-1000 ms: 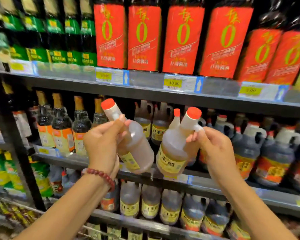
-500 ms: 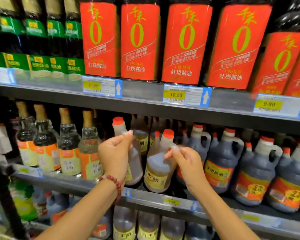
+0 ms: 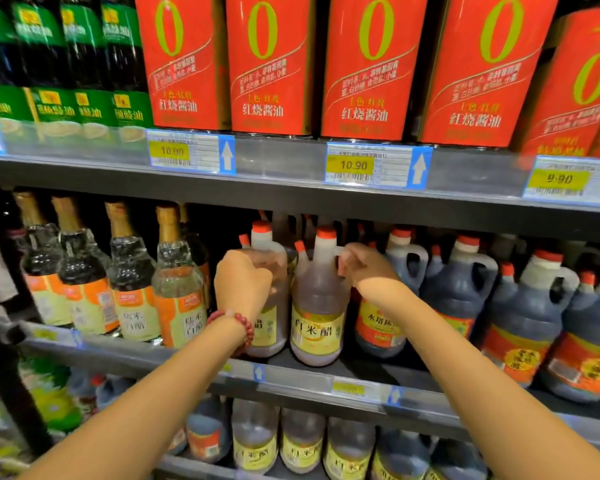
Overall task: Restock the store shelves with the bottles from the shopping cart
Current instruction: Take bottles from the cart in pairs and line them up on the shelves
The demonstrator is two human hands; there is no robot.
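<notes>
Two pale vinegar bottles are now set on the middle shelf (image 3: 312, 377), side by side and just about touching. A second ago both were held tilted in the air in front of the shelf; half a second ago they were being lowered toward it. Their bases are judged to be resting on the shelf board, so this pair is all but delivered and only the letting go is left.

The left bottle (image 3: 269, 292) stands upright, its long axis vertical and its red cap toward the shelf above; its label is half hidden by the wrist. The right bottle (image 3: 317, 306) is likewise upright, cap up, with its yellow label turned outward to the aisle and its handle to the right.

The left hand (image 3: 243, 284) is curled round the shoulder of the left bottle, fingers wrapped to the far side. The right hand (image 3: 364, 268) is hooked on the handle of the right bottle, fingers bent round it.

To the left, clear glass bottles with gold necks (image 3: 179, 289) are ranged just beside the pair; to the right, dark jugs with red caps (image 3: 461, 299) are packed close. Above, red-labelled soy sauce bottles (image 3: 274, 64) are lined up over yellow price tags (image 3: 354, 164). On the shelf below, more pale bottles (image 3: 302, 441) of the same kind are stocked.
</notes>
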